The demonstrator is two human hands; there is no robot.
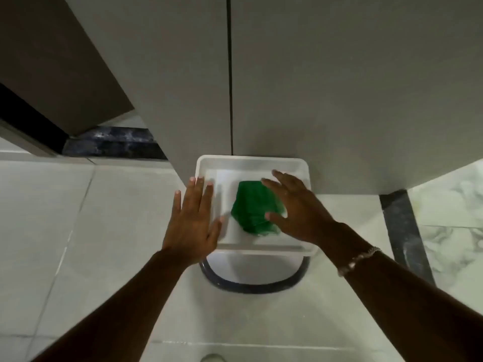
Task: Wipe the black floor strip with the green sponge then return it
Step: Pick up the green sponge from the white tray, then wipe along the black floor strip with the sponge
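The green sponge [248,207] lies inside a white plastic tray [251,161] that rests on a round white stool against the wall. My right hand [295,207] hovers over the sponge's right side with fingers spread, holding nothing. Over the tray's left rim, my left hand [194,220] is flat and open, fingers apart. One black floor strip [403,231] runs along the floor at the right. Another dark marbled strip [112,143] lies at the far left below a door.
A grey wall [313,87] with a vertical dark seam stands just behind the tray. The stool's dark ring base [251,287] shows under the tray. Pale floor tiles [78,218] spread to the left and front; marbled tiles [454,231] lie at the right.
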